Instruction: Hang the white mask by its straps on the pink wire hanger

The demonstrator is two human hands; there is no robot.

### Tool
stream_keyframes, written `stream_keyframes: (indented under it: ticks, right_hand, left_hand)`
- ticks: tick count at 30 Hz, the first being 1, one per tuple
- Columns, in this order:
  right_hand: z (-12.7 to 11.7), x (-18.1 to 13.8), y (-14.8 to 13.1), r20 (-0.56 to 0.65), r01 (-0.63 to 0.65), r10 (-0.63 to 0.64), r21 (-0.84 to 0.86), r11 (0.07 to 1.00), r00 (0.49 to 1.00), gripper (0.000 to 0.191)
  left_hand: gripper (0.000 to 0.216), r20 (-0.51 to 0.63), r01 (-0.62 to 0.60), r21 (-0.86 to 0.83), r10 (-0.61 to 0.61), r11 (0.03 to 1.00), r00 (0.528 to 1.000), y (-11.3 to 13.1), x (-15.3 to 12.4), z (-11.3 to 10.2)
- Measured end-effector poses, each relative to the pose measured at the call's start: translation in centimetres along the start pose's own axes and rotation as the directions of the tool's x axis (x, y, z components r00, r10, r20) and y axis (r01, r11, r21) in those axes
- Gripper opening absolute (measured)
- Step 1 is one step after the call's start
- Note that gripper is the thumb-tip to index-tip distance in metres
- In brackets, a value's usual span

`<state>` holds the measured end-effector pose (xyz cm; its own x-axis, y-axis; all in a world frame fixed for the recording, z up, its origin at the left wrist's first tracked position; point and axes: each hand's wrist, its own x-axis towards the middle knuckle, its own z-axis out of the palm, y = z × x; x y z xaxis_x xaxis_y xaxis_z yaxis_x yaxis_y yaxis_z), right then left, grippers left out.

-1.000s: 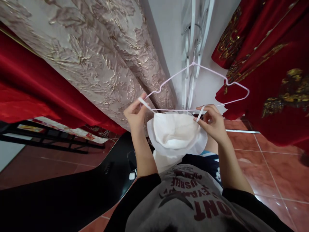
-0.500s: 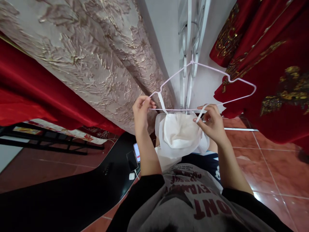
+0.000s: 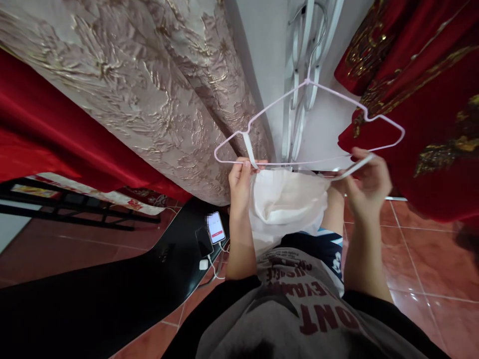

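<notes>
A pale pink clothes hanger [image 3: 339, 95] hangs by its hook in front of me. A white garment [image 3: 294, 194] of thin layered cloth hangs below its bottom bar. One white strap [image 3: 249, 149] loops over the hanger's left shoulder. My left hand [image 3: 242, 182] pinches the bottom bar beside that strap's lower end; whether it also grips cloth is hidden. Out to the right, my right hand [image 3: 368, 184], slightly blurred, holds the other strap [image 3: 355, 168] stretched away from the garment, close to the right part of the bottom bar.
White metal rails [image 3: 297, 114] stand behind the hanger. Pink-gold brocade cloth [image 3: 149, 80] hangs at left, with red cloth [image 3: 67, 134] beyond it. Red gold-trimmed garments [image 3: 419, 129] hang at right. Phones [image 3: 216, 228] with cables lie on a black surface [image 3: 149, 279] at lower left.
My left hand has slid right from the hanger's left end to the strap's base. My right hand has moved right, pulling its strap out and widening the garment's top.
</notes>
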<state>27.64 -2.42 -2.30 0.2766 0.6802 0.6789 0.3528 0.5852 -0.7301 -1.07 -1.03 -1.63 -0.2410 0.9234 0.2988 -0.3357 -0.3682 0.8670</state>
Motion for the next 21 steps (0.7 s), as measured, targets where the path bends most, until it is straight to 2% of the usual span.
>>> stream_keyframes:
  ticks: [2,3,4,7,11,14,16,19,21]
  right_hand:
    - [-2.2,1.1,1.6,-0.255,-0.013,0.005,-0.032,0.999,0.967,0.053]
    - [-3.1,1.8,2.3,-0.328,-0.008,-0.007,-0.047,0.999,0.945,0.058]
    - [-3.8,2.6,2.7,-0.349,-0.020,-0.006,-0.072,0.997,0.937,0.060]
    - [-4.5,4.9,2.2,-0.219,-0.041,-0.001,-0.190,0.981,0.976,0.056]
    - [-3.0,7.2,-0.9,-0.016,-0.002,-0.003,-0.298,0.954,1.000,0.038]
    - [-2.3,8.0,-2.9,0.101,0.049,-0.006,-0.435,0.899,0.995,0.045]
    - [-2.0,8.0,-4.1,0.126,0.138,-0.087,-0.488,0.862,0.988,0.050]
    - [-1.1,7.0,-5.8,0.126,0.305,-0.278,-0.394,0.867,0.952,0.058]
    - [-0.1,6.1,-6.5,0.170,0.360,-0.323,-0.286,0.888,0.931,0.059]
  left_hand:
    - [0.036,-0.006,-0.017,0.024,0.017,1.000,1.000,0.1,0.0,-0.2]
    - [0.036,-0.012,-0.020,0.033,0.021,0.999,1.000,0.2,0.0,-0.2]
    - [0.037,-0.017,-0.017,0.038,0.018,0.999,1.000,0.2,0.0,-0.2]
    - [0.037,-0.036,0.018,0.040,-0.017,0.999,0.999,0.2,0.0,-0.1]
    - [0.036,-0.089,0.041,0.048,-0.037,0.998,0.995,0.1,0.2,0.2]
    - [0.036,-0.104,0.043,0.022,-0.041,0.999,0.994,0.0,0.2,0.4]
    - [0.036,-0.085,0.039,-0.015,-0.040,0.999,0.996,0.1,0.1,0.5]
    - [0.035,-0.049,0.027,-0.024,-0.028,0.999,0.998,0.2,-0.1,0.7]
    - [0.033,-0.043,0.018,-0.004,-0.018,1.000,0.999,0.2,-0.2,0.8]
